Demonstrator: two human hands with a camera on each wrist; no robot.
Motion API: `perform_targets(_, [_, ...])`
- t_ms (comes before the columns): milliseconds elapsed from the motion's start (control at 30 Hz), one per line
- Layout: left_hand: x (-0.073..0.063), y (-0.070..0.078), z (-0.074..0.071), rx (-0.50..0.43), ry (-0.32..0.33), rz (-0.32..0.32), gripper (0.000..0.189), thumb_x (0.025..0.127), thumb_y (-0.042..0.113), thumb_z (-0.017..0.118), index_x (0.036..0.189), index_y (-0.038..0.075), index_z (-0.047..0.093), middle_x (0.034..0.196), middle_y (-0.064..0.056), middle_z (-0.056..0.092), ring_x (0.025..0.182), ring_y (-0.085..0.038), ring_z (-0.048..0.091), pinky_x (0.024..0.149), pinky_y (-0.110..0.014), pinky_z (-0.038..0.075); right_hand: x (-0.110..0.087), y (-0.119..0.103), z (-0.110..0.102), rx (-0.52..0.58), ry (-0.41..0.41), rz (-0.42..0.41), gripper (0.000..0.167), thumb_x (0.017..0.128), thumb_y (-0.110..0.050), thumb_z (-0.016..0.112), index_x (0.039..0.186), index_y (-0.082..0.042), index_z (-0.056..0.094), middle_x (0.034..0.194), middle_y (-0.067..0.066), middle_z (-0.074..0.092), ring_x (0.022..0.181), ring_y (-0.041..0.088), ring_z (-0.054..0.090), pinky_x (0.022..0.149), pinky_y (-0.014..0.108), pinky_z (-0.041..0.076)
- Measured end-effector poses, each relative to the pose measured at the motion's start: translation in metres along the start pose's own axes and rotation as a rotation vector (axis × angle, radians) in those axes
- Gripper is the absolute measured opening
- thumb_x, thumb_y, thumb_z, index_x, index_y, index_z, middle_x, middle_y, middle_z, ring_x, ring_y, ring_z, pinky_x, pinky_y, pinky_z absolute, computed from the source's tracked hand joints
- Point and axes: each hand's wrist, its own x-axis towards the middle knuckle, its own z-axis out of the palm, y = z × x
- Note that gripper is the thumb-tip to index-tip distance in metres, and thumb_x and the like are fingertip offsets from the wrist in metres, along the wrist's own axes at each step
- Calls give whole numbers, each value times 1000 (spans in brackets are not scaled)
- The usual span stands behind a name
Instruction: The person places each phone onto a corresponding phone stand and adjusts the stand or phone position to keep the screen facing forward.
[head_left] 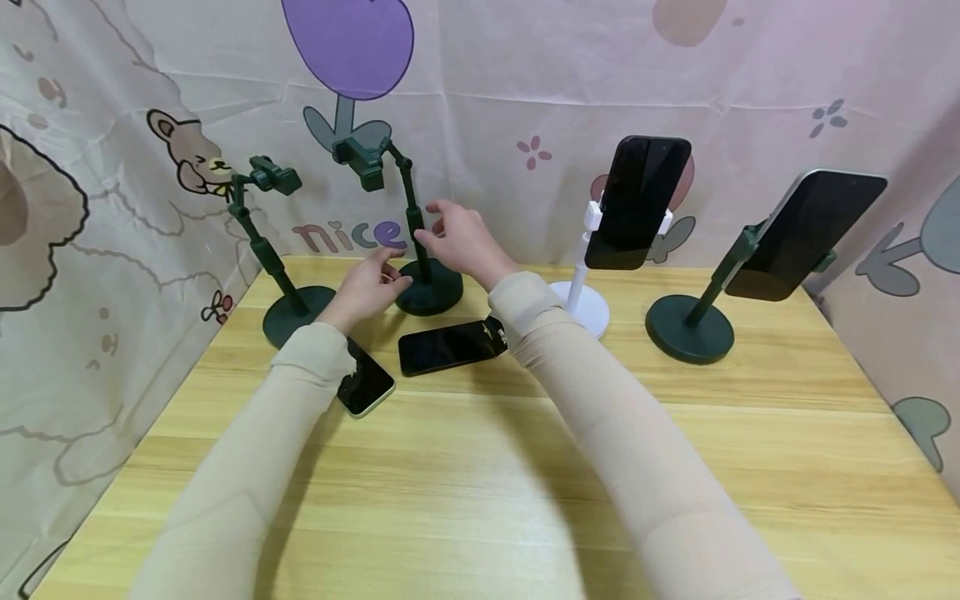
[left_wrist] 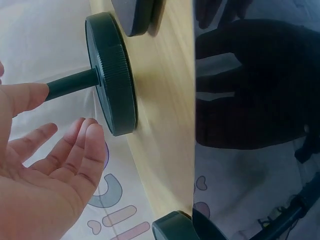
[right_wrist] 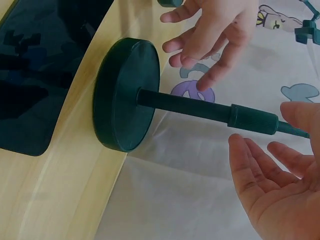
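Note:
A dark green phone stand [head_left: 412, 196] with a round base stands at the back, left of middle, its clamp tilted down. My right hand [head_left: 467, 242] is beside its pole; in the right wrist view, thumb and fingers are spread around the knurled collar [right_wrist: 254, 120] with gaps showing. My left hand [head_left: 367, 287] is low on the left of the same pole, fingers loosely bent. In the left wrist view its thumb [left_wrist: 30, 96] overlaps the pole [left_wrist: 72, 85]. Two black-screened phones lie in front: one flat phone [head_left: 450, 346] near the base, another phone [head_left: 365, 383] partly hidden under my left sleeve.
Another green stand [head_left: 273, 271] without a phone is at the left. On the right, a white stand [head_left: 588, 308] holds an upright phone [head_left: 637, 204], and a green stand [head_left: 690, 329] holds a tilted phone [head_left: 802, 237]. A printed cloth [head_left: 480, 50] hangs behind the wooden table [head_left: 435, 500].

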Motion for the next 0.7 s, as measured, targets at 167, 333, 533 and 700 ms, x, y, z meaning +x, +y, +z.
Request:
perform_targets(167, [4,1,2,16,-5,16,58,109,26,60,163,12,42,129,-23,63,117,-38,60,109,-56,52,5,-3,3,1,-13,15,62,111,-35,61,164,-13,41,150,15,63,132,25,64,113,40,56])
perform_targets(333, [7,4,2,34,-2,53,58,109,25,60,163,10,42,129,-24,66,117,-39,62,107,-56,52,6,-6,4,34,-9,21,63,111,-34,61,166,-16,39,152,14,61,136,25,62,114,41,54])
perform_targets(533, [9,6,5,41,-2,34,61,108,24,61,164,10,39,126,-23,66,109,-37,61,102,-52,53,8,-10,5,11,-2,12,61,111,-31,60,166,-15,39,151,13,63,134,25,63,112,40,56])
perform_targets(700, [9,7,9,43,-10,31,64,107,23,61,165,9,38,124,-23,66,107,-37,62,101,-52,53,10,-13,8,-28,15,0,59,111,-28,60,165,-13,41,146,11,66,132,24,63,111,37,56])
